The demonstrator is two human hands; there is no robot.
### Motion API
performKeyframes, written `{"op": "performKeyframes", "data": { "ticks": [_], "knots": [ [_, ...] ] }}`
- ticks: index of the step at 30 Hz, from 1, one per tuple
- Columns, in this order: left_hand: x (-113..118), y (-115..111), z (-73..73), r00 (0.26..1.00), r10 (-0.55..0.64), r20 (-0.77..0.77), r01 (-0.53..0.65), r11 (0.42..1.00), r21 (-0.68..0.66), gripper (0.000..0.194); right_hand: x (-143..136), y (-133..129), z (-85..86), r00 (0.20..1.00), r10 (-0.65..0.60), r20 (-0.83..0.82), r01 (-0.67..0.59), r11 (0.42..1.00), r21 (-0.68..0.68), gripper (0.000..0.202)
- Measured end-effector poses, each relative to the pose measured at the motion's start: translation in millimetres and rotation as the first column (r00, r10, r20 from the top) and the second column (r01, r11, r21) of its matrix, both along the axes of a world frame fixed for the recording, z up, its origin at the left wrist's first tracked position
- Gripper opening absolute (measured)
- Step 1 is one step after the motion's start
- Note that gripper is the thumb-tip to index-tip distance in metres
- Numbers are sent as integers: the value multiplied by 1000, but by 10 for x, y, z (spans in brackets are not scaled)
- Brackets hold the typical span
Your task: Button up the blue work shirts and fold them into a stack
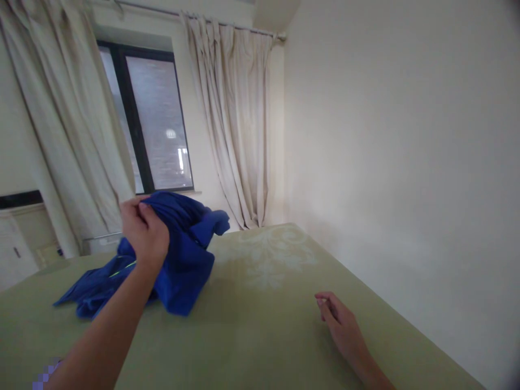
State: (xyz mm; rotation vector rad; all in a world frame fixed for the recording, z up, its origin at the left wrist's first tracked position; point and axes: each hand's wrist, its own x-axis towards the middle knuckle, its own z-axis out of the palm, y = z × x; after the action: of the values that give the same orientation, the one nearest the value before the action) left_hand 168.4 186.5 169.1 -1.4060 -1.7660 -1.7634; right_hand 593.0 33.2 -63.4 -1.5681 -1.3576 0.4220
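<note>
In the head view, my left hand [146, 233] has its grip closed on the blue cloth [182, 265], bunching it near the top; the exact pinch is partly hidden. The cloth is left of centre — one part hangs raised from that hand, the rest lies crumpled on the green bed [239, 341] behind the forearm. My right hand [340, 323] is well apart, fingers half curled with a narrow gap to the thumb, nothing visible in it; I cannot tell whether it touches the bed. To handle this well, I'd pinch a single edge — then steady the loose side with the right, lifting slowly so folds don't drag.
</note>
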Motion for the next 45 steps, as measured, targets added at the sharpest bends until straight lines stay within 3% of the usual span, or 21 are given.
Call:
{"op": "performKeyframes", "data": {
  "ticks": [2,4,6,8,9,11,12,14,16,19,22,25,30,32,35,42,45],
  "knots": [
    [-167,-29,-7,997,-12,-74,12,1000,9,44,-9,19,7,999,22,25,-21,1000,-10,44],
    [-261,-54,-266,991,-64,-118,53,994,-97,40,-7,35,-1,998,34,50,-33,999,-21,43],
    [-256,-109,-734,979,-152,-132,114,960,-257,33,0,34,-20,996,45,82,-42,998,-41,42],
    [-150,-227,-1316,954,-255,-160,175,901,-397,26,-3,8,-37,988,61,140,-53,997,-60,41],
    [-68,-309,-1607,937,-294,-186,184,873,-451,32,-14,-13,-39,981,69,181,-58,996,-64,40],
    [113,-489,-2099,838,-406,-364,145,809,-570,44,-70,-55,-18,955,92,281,-80,995,-54,35],
    [195,-572,-2273,771,-496,-399,160,758,-632,42,-120,-66,10,935,110,336,-103,994,-40,32],
    [311,-693,-2456,668,-619,-413,193,681,-707,39,-274,-35,103,881,168,443,-177,984,-23,24],
    [350,-746,-2463,641,-658,-396,219,651,-727,37,-501,97,219,814,234,531,-252,967,-40,17],
    [316,-748,-2353,674,-644,-362,229,648,-727,34,-930,456,329,762,277,585,-269,958,-104,10],
    [277,-761,-2277,694,-628,-351,225,653,-723,30,-1332,819,286,793,237,562,-181,971,-154,12],
    [284,-809,-2250,718,-594,-362,185,665,-724,32,-1579,989,154,804,236,545,-155,969,-191,14],
    [371,-821,-2214,710,-613,-346,66,547,-834,41,-1617,936,0,722,397,567,-407,906,-116,11],
    [402,-801,-2195,704,-611,-361,15,521,-853,43,-1582,922,-15,723,386,572,-405,909,-101,11],
    [420,-787,-2172,705,-605,-370,-19,506,-862,49,-1555,954,-19,736,349,580,-345,931,-122,14],
    [412,-870,-2156,711,-602,-363,-38,483,-875,49,-1550,970,-15,681,425,597,-358,904,-236,21],
    [411,-864,-2127,727,-582,-365,9,539,-842,38,-1558,958,-6,670,421,612,-326,907,-267,19]
  ]
}}
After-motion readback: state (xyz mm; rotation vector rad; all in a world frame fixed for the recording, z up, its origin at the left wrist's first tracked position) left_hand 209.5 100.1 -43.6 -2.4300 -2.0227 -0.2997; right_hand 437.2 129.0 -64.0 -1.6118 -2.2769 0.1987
